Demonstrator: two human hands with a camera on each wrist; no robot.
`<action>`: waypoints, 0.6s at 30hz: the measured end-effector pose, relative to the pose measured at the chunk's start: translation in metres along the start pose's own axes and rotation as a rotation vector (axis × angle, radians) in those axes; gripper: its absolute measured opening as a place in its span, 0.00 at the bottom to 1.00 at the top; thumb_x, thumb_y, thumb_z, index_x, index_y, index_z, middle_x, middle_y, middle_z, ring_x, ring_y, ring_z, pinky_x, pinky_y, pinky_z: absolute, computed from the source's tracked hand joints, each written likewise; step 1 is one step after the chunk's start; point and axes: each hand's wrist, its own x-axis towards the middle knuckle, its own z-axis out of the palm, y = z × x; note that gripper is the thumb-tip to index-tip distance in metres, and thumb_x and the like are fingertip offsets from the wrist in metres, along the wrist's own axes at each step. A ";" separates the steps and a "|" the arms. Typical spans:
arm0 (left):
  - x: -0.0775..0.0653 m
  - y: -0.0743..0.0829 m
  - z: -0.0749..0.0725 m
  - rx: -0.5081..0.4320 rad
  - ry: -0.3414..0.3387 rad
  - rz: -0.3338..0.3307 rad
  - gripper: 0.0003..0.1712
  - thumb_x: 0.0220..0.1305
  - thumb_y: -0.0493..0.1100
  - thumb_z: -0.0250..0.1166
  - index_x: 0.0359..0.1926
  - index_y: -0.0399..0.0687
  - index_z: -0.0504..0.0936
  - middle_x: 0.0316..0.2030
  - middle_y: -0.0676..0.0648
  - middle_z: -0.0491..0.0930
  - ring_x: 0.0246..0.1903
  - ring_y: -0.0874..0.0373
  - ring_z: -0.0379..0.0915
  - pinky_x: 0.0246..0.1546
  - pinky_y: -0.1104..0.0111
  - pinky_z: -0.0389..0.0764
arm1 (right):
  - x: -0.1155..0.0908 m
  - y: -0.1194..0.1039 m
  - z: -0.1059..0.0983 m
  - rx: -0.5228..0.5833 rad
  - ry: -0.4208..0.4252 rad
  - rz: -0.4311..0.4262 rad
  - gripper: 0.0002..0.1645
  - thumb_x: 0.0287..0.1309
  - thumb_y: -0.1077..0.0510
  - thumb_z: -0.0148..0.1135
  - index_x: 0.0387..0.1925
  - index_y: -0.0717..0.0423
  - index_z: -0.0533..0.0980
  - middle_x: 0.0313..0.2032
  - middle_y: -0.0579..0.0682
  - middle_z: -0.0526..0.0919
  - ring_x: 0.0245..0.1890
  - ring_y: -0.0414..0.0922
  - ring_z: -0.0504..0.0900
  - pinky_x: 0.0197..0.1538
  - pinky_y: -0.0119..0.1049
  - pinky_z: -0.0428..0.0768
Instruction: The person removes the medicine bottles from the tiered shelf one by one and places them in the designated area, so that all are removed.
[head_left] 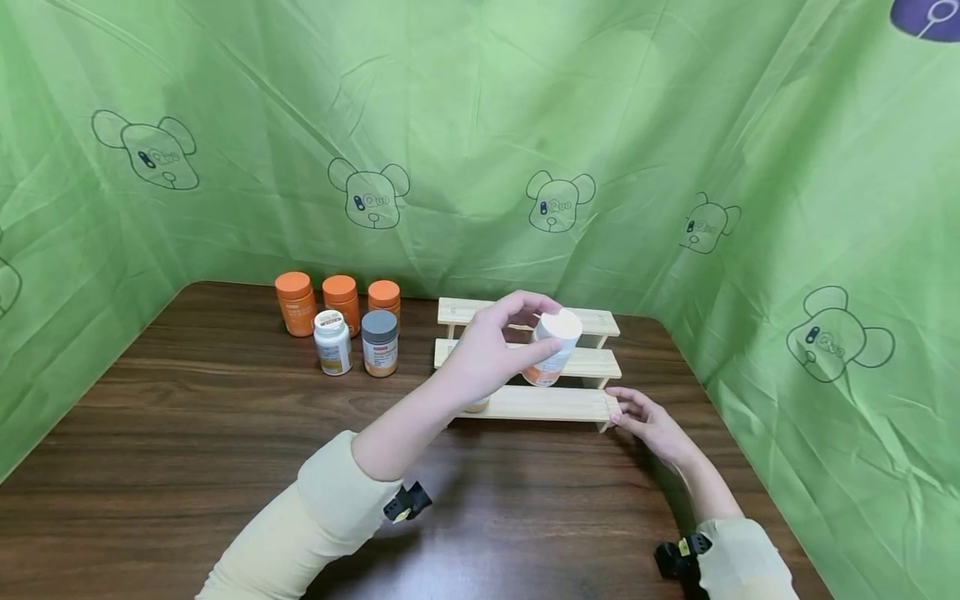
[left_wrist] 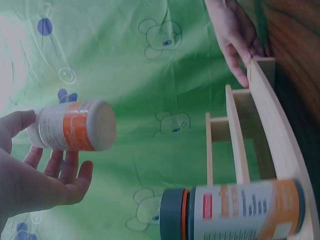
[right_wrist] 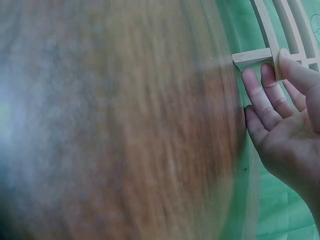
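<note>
My left hand (head_left: 487, 350) holds a white bottle (head_left: 564, 327) with an orange-and-white label, thumb on one side and fingers on the other. In the head view it overlaps the middle tier of a three-tier wooden display rack (head_left: 540, 404). The left wrist view shows the bottle tilted, its base facing the rack. At the rack's right end, my right hand (head_left: 652, 429) grips the lowest tier between thumb and fingers. A grey-capped bottle (left_wrist: 245, 210) stands on the left part of that tier; my left arm mostly hides it in the head view.
Left of the rack stand several bottles: orange jars (head_left: 296, 307) behind, a white bottle (head_left: 332, 343) and another grey-capped bottle (head_left: 380, 346) in front. A green curtain (head_left: 465, 108) encloses the back and sides of the dark wooden table (head_left: 187, 467).
</note>
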 end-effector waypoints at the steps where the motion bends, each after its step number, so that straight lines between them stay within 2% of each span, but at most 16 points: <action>1: -0.001 0.000 -0.003 0.005 -0.001 0.005 0.19 0.57 0.43 0.69 0.50 0.55 0.77 0.45 0.52 0.79 0.44 0.58 0.75 0.50 0.61 0.77 | 0.000 0.000 0.000 0.001 -0.002 -0.001 0.30 0.63 0.63 0.57 0.64 0.68 0.60 0.41 0.52 0.78 0.40 0.38 0.80 0.43 0.31 0.79; 10: -0.012 0.003 -0.030 0.058 -0.019 0.012 0.19 0.57 0.46 0.69 0.50 0.58 0.77 0.45 0.55 0.78 0.45 0.59 0.75 0.48 0.61 0.78 | 0.000 -0.001 0.000 0.012 -0.006 -0.004 0.30 0.63 0.63 0.57 0.64 0.68 0.60 0.41 0.51 0.79 0.40 0.37 0.80 0.44 0.31 0.78; 13: -0.016 0.003 -0.039 0.077 -0.014 0.034 0.19 0.58 0.45 0.69 0.50 0.57 0.77 0.45 0.55 0.79 0.45 0.58 0.75 0.50 0.60 0.77 | 0.000 -0.002 0.000 0.018 -0.007 -0.007 0.30 0.63 0.64 0.57 0.64 0.68 0.60 0.41 0.50 0.79 0.40 0.37 0.80 0.43 0.32 0.79; 18: -0.022 0.002 -0.054 0.106 0.007 0.037 0.18 0.58 0.45 0.69 0.50 0.57 0.77 0.45 0.55 0.79 0.44 0.57 0.76 0.47 0.62 0.78 | 0.000 -0.002 0.000 0.029 -0.009 -0.007 0.30 0.63 0.64 0.56 0.64 0.69 0.60 0.41 0.49 0.79 0.40 0.37 0.80 0.44 0.32 0.79</action>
